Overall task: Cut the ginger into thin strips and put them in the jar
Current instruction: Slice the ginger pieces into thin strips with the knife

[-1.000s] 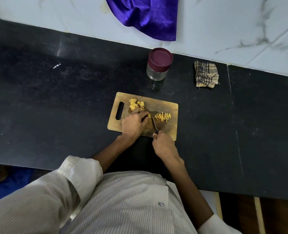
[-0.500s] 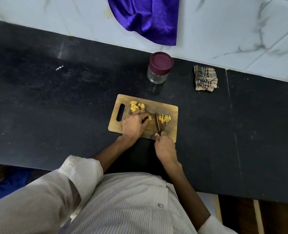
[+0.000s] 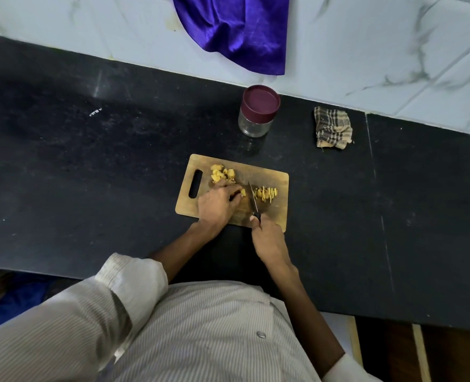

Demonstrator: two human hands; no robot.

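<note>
I am gripping the knife (image 3: pixel 253 201) in my right hand (image 3: pixel 268 238) and pinning a ginger piece (image 3: pixel 243 192) with my left hand (image 3: pixel 217 204), slicing strips (image 3: pixel 265 193); next, the closed jar (image 3: pixel 258 111) needs opening.

The left hand (image 3: pixel 217 202) hides most of the ginger piece (image 3: pixel 243 192) it holds; the purple cloth (image 3: pixel 236 28) is cut off above.

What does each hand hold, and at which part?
The right hand grips the knife by its black handle. The left hand holds a ginger piece with its fingertips.
</note>
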